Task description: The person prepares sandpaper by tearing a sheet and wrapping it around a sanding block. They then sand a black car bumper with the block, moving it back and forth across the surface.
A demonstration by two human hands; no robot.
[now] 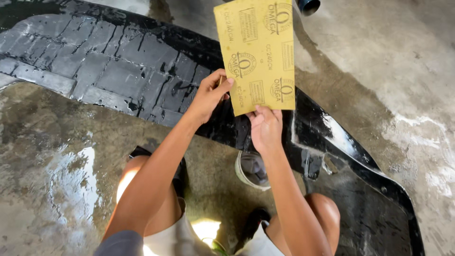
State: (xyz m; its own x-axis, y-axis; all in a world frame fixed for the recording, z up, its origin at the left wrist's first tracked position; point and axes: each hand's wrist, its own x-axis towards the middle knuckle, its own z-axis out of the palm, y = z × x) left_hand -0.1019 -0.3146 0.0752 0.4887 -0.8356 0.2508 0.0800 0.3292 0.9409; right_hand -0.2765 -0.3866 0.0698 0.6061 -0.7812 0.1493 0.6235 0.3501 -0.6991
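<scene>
head view: looking down past bent knees at a wet concrete floor (57, 189).
sheet: a yellow sandpaper sheet (258, 57) held upright in the air, back side with printed marks facing the camera, long axis running up and away from the hands.
left hand: the left hand (208, 97) pinches the sheet's lower left edge, thumb on the near face, fingers closed behind it.
right hand: the right hand (265, 128) grips the bottom edge from below, fingers closed on the paper.
relation: both hands clamp the sheet's lower end, close together; the sheet rises above them, with the right hand directly under it and the left at its side.
below: a wet black bumper (132, 71) lies across the floor beneath the sheet.
near knees: a small white bowl (251, 170) rests by the bumper's near edge.
</scene>
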